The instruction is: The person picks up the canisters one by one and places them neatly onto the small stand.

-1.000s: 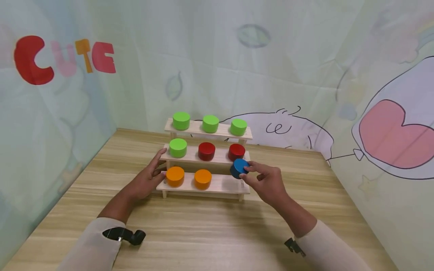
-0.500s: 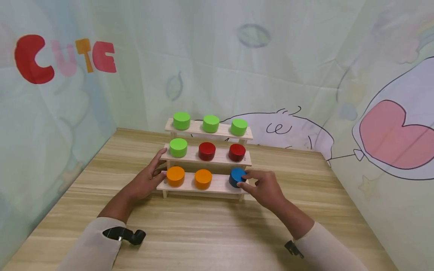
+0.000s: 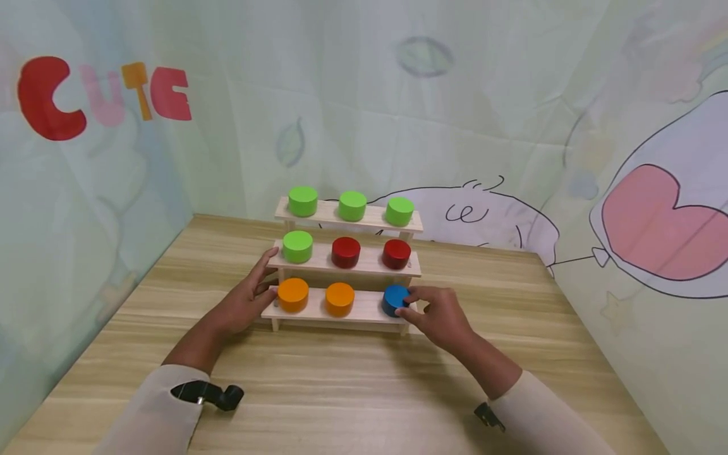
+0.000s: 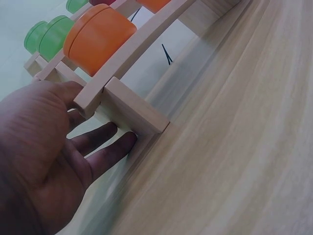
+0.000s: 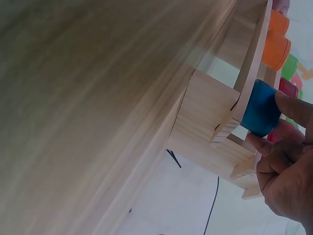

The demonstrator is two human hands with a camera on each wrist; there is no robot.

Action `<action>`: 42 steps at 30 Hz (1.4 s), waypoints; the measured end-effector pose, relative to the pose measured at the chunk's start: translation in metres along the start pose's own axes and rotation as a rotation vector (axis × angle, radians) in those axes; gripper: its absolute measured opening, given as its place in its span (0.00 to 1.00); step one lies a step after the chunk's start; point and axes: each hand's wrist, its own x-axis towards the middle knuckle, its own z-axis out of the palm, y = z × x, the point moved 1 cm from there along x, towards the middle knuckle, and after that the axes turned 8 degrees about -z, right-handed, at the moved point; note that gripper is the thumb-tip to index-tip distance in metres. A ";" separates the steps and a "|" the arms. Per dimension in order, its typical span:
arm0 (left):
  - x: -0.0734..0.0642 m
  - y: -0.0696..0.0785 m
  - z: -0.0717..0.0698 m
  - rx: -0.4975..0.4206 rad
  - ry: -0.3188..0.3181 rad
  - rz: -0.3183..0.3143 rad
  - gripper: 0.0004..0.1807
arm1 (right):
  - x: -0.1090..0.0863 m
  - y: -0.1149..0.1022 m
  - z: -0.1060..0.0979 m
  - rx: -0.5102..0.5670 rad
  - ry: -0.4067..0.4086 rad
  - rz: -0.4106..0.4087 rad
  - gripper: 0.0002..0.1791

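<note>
A three-tier wooden stand [image 3: 370, 309] holds coloured round blocks. On its bottom shelf's right end, my right hand [image 3: 440, 318] pinches a blue round block [image 3: 395, 300] between thumb and index finger. The right wrist view shows that blue block [image 5: 262, 108] sitting on the shelf with fingertips at its sides. My left hand [image 3: 248, 302] touches the stand's left end, its fingers extended along the side; in the left wrist view, two fingertips [image 4: 128, 141] are at the side leg [image 4: 134, 105]. Two orange round blocks [image 3: 293, 295] stand on the bottom shelf's left and middle.
The middle shelf bears a green block [image 3: 297, 246] and two red blocks [image 3: 345, 253]. Three green blocks [image 3: 352, 206] line the top shelf. The stand rests on a wood-grain table [image 3: 318, 392], with a printed curtain [image 3: 341, 95] behind it and along both sides.
My right hand has lowered the blue block from above the bottom shelf onto its right end and still pinches it. The left hand has stayed at the stand's left end.
</note>
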 end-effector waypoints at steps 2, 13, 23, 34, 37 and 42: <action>-0.001 0.001 0.000 -0.005 -0.002 -0.009 0.47 | 0.000 0.000 0.000 0.000 -0.007 0.007 0.12; -0.001 0.005 -0.001 0.005 0.004 0.008 0.48 | 0.002 -0.002 -0.003 -0.014 -0.012 0.032 0.13; -0.003 0.001 0.000 0.001 0.017 0.024 0.48 | -0.002 0.000 -0.005 0.001 -0.017 0.030 0.21; -0.011 0.002 0.000 0.062 0.097 0.009 0.45 | -0.012 0.008 -0.014 -0.024 -0.032 0.097 0.19; -0.013 0.004 -0.004 0.146 0.168 -0.006 0.45 | -0.013 0.010 -0.017 -0.043 -0.036 0.117 0.19; -0.017 0.010 -0.011 0.329 0.260 -0.024 0.44 | -0.012 0.014 -0.021 -0.091 -0.054 0.175 0.21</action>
